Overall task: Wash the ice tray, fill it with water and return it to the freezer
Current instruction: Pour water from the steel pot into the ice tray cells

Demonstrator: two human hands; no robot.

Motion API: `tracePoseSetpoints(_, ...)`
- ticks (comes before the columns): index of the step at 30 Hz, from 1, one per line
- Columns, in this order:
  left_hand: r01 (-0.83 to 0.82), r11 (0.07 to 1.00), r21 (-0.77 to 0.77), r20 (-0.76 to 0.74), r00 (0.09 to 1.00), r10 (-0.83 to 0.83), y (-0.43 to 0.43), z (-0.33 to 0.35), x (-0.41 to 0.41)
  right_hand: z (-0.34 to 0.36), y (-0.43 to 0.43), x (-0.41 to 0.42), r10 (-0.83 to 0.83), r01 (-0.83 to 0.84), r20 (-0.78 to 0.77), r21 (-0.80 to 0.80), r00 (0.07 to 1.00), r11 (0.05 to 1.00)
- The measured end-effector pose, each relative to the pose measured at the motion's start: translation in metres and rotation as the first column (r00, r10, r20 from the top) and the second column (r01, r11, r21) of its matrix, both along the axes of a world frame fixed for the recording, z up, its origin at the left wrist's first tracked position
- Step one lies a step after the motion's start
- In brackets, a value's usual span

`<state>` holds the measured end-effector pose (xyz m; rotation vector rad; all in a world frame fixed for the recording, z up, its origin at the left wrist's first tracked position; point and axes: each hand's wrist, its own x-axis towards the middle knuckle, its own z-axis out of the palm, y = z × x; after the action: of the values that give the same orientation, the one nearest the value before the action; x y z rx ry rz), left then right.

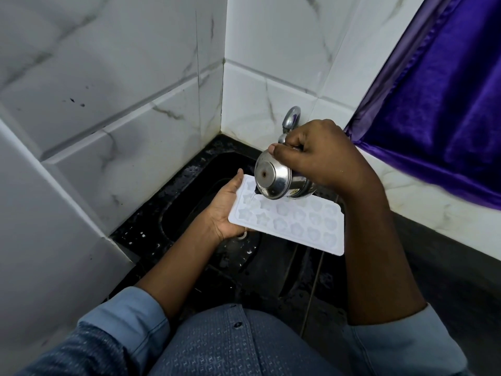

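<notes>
as left grip holds ice tray from below, steel pot above

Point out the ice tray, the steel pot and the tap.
ice tray [298,226]: head view, middle of its moulded top.
steel pot [272,181]: head view, its rounded body.
tap [291,119]: head view, its chrome top.

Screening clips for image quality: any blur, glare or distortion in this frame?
Head view: wide-angle distortion bows the wall tiles at left; the purple curtain is smeared along its lower hem; the steel pot shows soft highlights, no harsh glare; the ice tray is nearly washed out, cavities faint.
</notes>
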<state>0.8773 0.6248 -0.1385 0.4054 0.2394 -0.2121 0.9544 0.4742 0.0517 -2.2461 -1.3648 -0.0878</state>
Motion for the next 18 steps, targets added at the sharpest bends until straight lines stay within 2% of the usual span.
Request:
tracePoseSetpoints(3, -0.008, 1.0, -0.017, -0.003, 1.0, 0.008, -0.001, 0.002, -0.003, -0.002, -0.003, 0.001, 0.005, -0.004, -0.033, 0.029, 0.999, 1.0)
tracePoseSetpoints(8, -0.023, 0.999, -0.032, 0.01, 1.0, 0.023, -0.004, 0.007, -0.007, -0.013, -0.013, 0.01, -0.018, 0.05, -0.266, 0.114, 0.964, 0.992)
tracePoseSetpoints(11, 0.009, 0.999, 0.034, 0.008, 1.0, -0.01, 0.001, 0.003, -0.006, -0.024, -0.023, 0.016, -0.019, 0.119, -0.426, 0.211, 0.905, 0.97)
tracePoseSetpoints(13, 0.001, 0.997, 0.074, -0.054, 0.999, 0.002, 0.003, -0.001, -0.006, -0.033, -0.03, 0.021, -0.024, 0.188, -0.53, 0.258, 0.847, 0.948)
tracePoseSetpoints(18, -0.061, 0.988, 0.143, -0.113, 0.991, 0.078, 0.004, 0.0, -0.006, -0.05, -0.053, 0.031, -0.038, 0.344, -0.658, 0.342, 0.752, 0.874)
